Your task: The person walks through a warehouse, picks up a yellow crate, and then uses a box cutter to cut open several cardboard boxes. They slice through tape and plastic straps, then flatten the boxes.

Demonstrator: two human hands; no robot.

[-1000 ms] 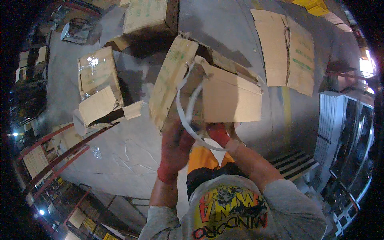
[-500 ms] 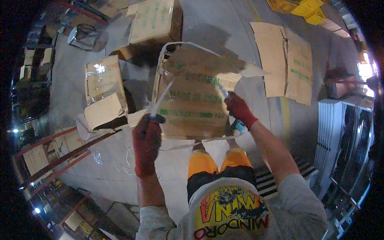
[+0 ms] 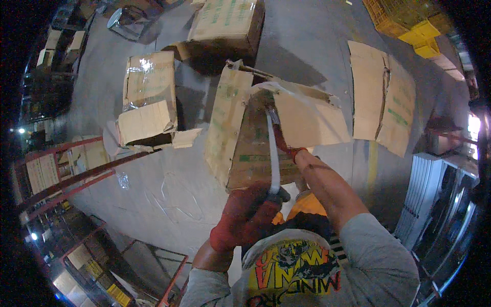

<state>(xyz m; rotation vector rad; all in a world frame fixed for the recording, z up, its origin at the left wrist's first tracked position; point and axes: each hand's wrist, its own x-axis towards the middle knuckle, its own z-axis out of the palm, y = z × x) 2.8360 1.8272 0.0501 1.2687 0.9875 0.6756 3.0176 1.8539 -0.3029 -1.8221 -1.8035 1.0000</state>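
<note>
A large cardboard carton [image 3: 244,166] with green print stands in front of me, its top flap [image 3: 312,120] spread to the right. My left hand [image 3: 245,215], in a red glove with dark fingertips, is closed around a white packing strap [image 3: 275,163] near my waist. Taut, the strap runs up from it along the carton to the far edge. My right hand [image 3: 281,140], also red-gloved, reaches in over the carton beside the strap. Its fingers look closed around something greyish, partly hidden and blurred.
Other cartons lie at the left [image 3: 151,84] and far side [image 3: 230,23]. Flattened cardboard [image 3: 383,97] lies to the right, with yellow crates [image 3: 424,38] beyond. A metal stool [image 3: 128,23] stands far left. Loose strap [image 3: 174,199] lies on the floor near a red rack [image 3: 66,184].
My left hand has moved right and nearer my body, drawing the strap with it. The right hand has moved slightly left over the carton. The carton looks turned, its left side now showing.
</note>
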